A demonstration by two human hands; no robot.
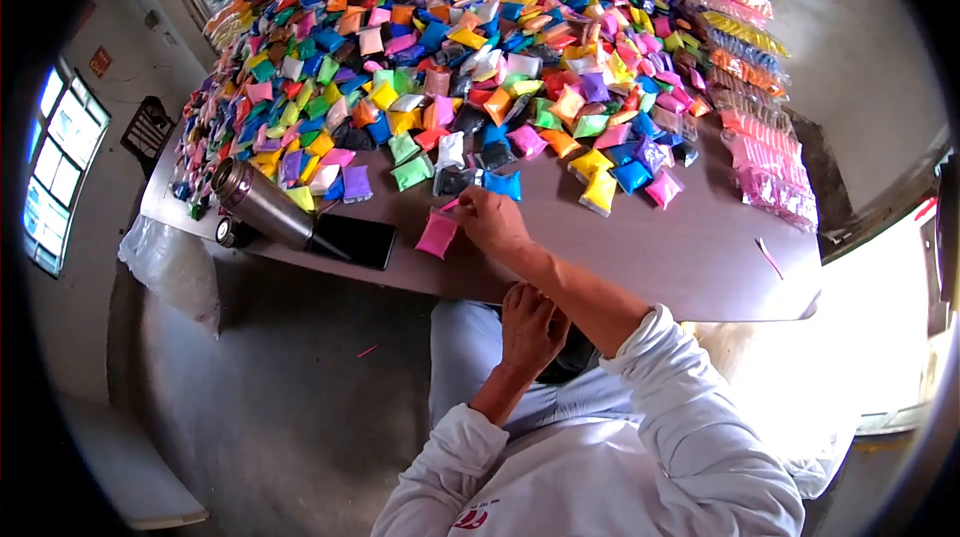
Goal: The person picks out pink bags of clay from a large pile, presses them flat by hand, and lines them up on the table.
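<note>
Right hand [492, 220] on brown table [680, 247], fingers curled, tips pinching top corner of pink packet [437, 235], packet flat just left of it, near black phone [352, 239], left hand [530, 325] half closed at lap, hold unclear.

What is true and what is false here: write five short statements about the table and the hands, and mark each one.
1. The right hand touches a pink packet on the table. True.
2. The left hand rests on the heap of packets. False: it is below the table edge, near the lap.
3. A metal flask sits beside a dark phone. True.
4. The heap is all one colour. False: it mixes many colours.
5. The phone lies on top of the heap. False: it lies on bare table near the front edge.
</note>
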